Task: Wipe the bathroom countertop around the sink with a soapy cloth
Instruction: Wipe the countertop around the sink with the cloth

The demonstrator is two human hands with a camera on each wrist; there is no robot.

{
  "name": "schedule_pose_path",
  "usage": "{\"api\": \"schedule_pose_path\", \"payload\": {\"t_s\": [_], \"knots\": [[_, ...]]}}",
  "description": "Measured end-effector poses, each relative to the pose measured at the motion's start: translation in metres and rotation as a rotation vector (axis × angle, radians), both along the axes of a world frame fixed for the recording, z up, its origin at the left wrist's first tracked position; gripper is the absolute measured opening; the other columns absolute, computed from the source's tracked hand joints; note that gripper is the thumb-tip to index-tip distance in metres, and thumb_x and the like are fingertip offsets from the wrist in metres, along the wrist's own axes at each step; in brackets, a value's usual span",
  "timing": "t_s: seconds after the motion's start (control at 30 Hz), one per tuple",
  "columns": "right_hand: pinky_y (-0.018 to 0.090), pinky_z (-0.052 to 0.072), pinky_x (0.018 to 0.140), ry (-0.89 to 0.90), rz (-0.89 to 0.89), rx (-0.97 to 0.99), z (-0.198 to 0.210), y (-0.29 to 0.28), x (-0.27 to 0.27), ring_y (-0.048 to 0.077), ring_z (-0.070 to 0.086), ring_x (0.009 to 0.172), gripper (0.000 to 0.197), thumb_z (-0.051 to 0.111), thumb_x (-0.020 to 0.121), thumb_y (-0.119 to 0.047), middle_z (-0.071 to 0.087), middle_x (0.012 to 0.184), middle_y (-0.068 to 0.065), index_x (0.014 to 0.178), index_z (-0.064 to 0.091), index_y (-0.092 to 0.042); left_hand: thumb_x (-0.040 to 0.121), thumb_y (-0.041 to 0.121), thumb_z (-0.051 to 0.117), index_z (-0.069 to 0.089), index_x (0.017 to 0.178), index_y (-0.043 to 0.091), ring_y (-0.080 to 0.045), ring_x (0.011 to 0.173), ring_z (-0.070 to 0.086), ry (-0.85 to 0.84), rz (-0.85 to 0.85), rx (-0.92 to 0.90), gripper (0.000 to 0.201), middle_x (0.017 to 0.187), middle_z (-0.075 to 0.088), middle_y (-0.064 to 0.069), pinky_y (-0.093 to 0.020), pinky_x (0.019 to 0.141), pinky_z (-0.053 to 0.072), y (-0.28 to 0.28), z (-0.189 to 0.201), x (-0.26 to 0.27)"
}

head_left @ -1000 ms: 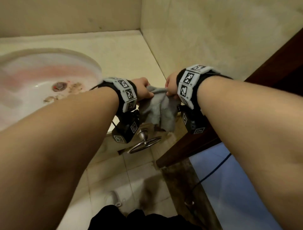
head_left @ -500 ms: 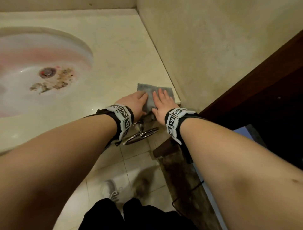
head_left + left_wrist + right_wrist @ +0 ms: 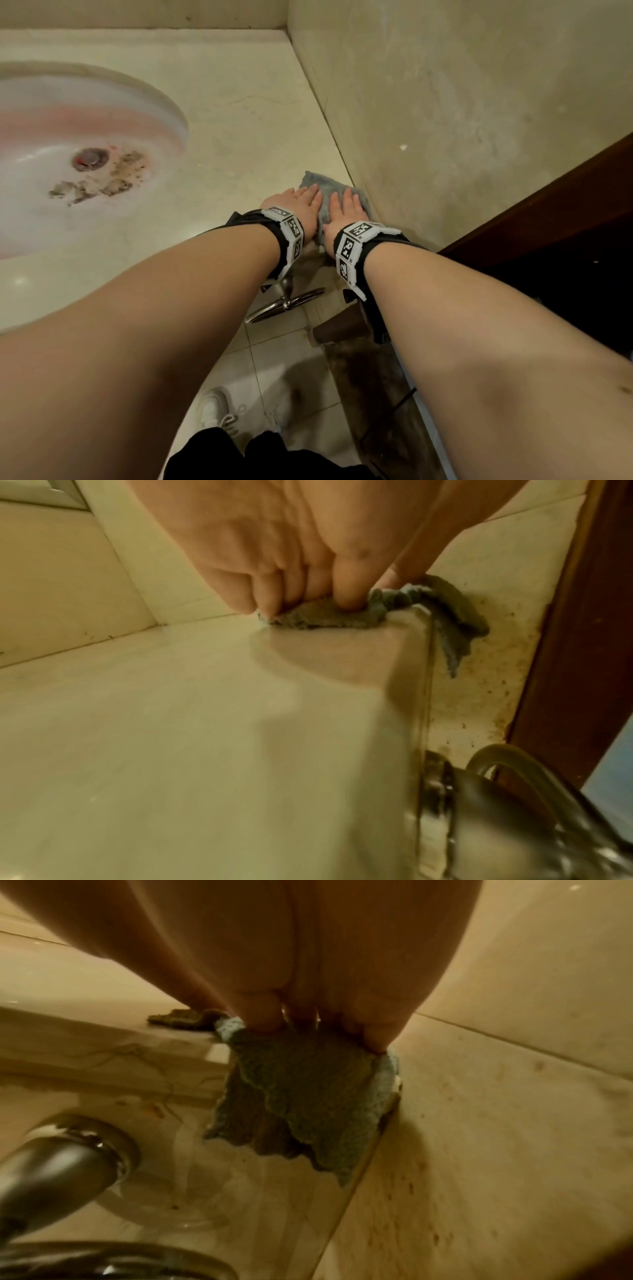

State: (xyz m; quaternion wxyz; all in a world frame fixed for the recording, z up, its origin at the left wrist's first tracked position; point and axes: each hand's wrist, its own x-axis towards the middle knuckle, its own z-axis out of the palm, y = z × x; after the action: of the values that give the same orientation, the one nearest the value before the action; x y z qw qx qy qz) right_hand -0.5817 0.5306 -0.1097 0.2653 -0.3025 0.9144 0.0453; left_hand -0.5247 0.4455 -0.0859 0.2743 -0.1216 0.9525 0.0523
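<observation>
A grey cloth (image 3: 322,183) lies on the beige countertop (image 3: 246,113) at its front right corner, against the side wall. Both my hands lie flat on it, side by side. My left hand (image 3: 301,202) presses its left part with straight fingers. My right hand (image 3: 346,209) presses its right part. In the left wrist view the cloth (image 3: 445,610) bunches under the fingertips at the counter's edge. In the right wrist view the cloth (image 3: 308,1096) droops over the front edge below my fingers (image 3: 377,1034). The white sink (image 3: 20,195), stained with brown dirt near its drain, sits at the left.
The stained side wall (image 3: 462,120) meets the counter right beside the cloth. A dark wooden door frame (image 3: 548,212) stands at the right. A chrome towel ring (image 3: 284,303) juts out under the counter's front edge. Tiled floor and a white shoe (image 3: 214,407) lie below.
One second ago both hands held the cloth up in the air by its top edge. They then laid it on the counter corner and now press it flat, a little farther in.
</observation>
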Motion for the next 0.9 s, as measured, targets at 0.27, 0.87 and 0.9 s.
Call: {"api": "schedule_pose_path", "payload": {"t_s": [0.27,0.87,0.9], "knots": [[0.034,0.001,0.120,0.013,0.006,-0.033,-0.001,-0.018,-0.015,0.026,-0.008,0.148,0.065,0.030,0.100,-0.033,-0.011,0.159,0.013,0.151,-0.003,-0.011,0.102,0.027,0.032,-0.007,0.152,0.007,-0.020,0.149,-0.001,-0.021,0.021,0.008,0.067,0.160,-0.011,-0.008,-0.030,0.121,0.004,-0.022,0.001,-0.018],[0.035,0.002,0.120,0.017,0.034,-0.008,0.005,-0.067,-0.048,0.027,-0.009,0.148,0.068,0.032,0.099,-0.036,-0.013,0.159,0.012,0.152,-0.005,-0.013,0.097,0.033,0.049,-0.011,0.151,0.009,-0.020,0.149,-0.002,-0.069,0.024,-0.037,0.084,0.160,-0.014,-0.005,-0.029,0.120,0.004,-0.071,-0.001,-0.051],[0.035,0.002,0.120,0.014,0.036,-0.004,0.005,-0.071,-0.051,0.027,-0.009,0.148,0.069,0.033,0.099,-0.037,-0.013,0.159,0.012,0.152,-0.005,-0.014,0.096,0.033,0.050,-0.011,0.151,0.010,-0.020,0.149,-0.002,-0.071,0.023,-0.036,0.085,0.160,-0.014,-0.005,-0.029,0.120,0.005,-0.076,-0.001,-0.054]]}}
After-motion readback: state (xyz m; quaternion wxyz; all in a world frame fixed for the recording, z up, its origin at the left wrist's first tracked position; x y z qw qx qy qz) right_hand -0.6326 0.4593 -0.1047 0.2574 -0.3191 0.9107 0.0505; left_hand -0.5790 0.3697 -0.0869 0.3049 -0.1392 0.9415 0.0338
